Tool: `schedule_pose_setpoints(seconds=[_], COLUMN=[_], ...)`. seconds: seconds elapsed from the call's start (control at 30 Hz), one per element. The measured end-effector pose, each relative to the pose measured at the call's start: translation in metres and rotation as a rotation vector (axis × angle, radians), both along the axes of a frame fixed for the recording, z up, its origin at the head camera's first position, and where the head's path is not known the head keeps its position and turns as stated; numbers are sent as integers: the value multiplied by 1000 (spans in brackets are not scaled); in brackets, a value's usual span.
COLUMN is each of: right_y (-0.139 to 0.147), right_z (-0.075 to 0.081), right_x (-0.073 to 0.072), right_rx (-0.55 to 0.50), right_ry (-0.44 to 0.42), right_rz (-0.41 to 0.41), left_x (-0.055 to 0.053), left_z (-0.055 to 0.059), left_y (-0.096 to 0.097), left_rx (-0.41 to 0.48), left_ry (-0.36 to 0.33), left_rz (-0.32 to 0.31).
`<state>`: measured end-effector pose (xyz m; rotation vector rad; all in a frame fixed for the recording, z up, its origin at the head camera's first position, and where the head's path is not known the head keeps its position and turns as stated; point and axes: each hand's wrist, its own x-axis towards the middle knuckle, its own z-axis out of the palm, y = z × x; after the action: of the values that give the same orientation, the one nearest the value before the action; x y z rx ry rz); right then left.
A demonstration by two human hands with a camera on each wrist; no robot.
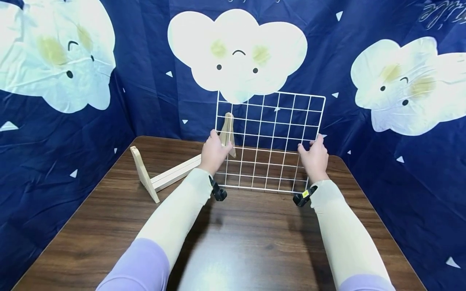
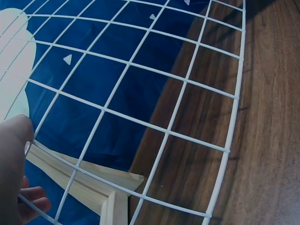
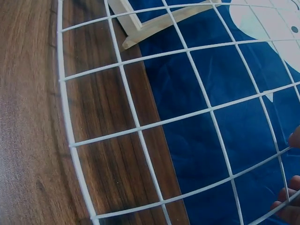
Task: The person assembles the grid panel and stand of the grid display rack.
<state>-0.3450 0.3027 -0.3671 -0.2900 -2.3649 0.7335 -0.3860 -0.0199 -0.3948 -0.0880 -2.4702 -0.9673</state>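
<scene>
A white wire grid panel [image 1: 269, 137] stands upright between my two hands, its lower edge close to the table. My left hand [image 1: 214, 151] grips its left side edge, thumb in front and fingertips behind, as the left wrist view shows. On the opposite edge my right hand [image 1: 314, 157] holds the panel the same way; only its fingertips [image 3: 293, 183] show in the right wrist view. Behind the panel and to the left is a pale wooden stand [image 1: 176, 173] with two upright end pieces and a grooved bar between them. The left forearm and hand hide part of that bar.
The brown wood-grain table [image 1: 255, 234] reaches back to a dark blue curtain [image 1: 153, 81] printed with white clouds and small triangles. This curtain also hangs along the left and right sides. Small black cameras [image 1: 218, 190] are strapped to both wrists.
</scene>
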Motion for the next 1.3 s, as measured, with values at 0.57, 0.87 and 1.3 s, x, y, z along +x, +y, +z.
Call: schedule_pose_setpoints(seconds=[0.57, 0.87, 1.3], right_y=[-8, -13, -18], right_z=[-1, -4, -11], right_x=[-7, -8, -7], right_rx=[-60, -83, -145], right_ry=[98, 154, 221], right_rz=[-17, -33, -43], left_x=[-4, -3, -4], left_z=[0, 0, -5], left_y=[1, 2, 2], left_rx=[126, 173, 194], left_ry=[52, 79, 126], left_rz=[30, 58, 44])
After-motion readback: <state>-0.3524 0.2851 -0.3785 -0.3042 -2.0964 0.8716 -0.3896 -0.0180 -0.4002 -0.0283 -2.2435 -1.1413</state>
